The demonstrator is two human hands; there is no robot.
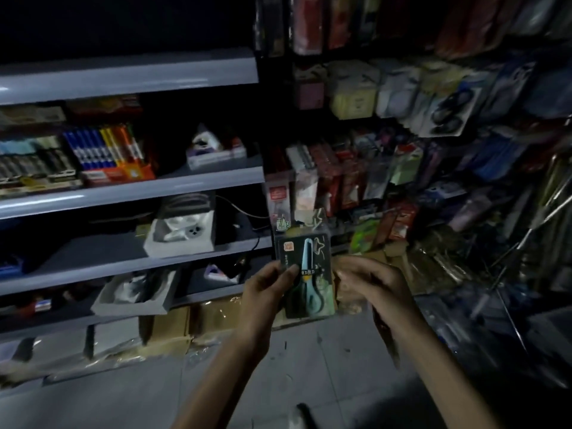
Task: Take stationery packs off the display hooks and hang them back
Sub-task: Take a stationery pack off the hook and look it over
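Note:
A dark pack of light-blue scissors [305, 267] is held upright in front of me, low in the head view. My left hand [269, 292] pinches its left edge with thumb on the front. My right hand [371, 289] is at the pack's right edge with its fingers curled toward it; whether they grip it is hard to tell. Just above hang similar packs [280, 212] on the display hooks. More hanging stationery packs [402, 168] fill the rack to the right.
Grey shelves [133, 187] on the left carry marker boxes [105, 153] and open cartons [182, 227]. Cardboard boxes [173, 329] line the floor under the shelves. Metal rods [526, 230] lean at the far right. The scene is dim.

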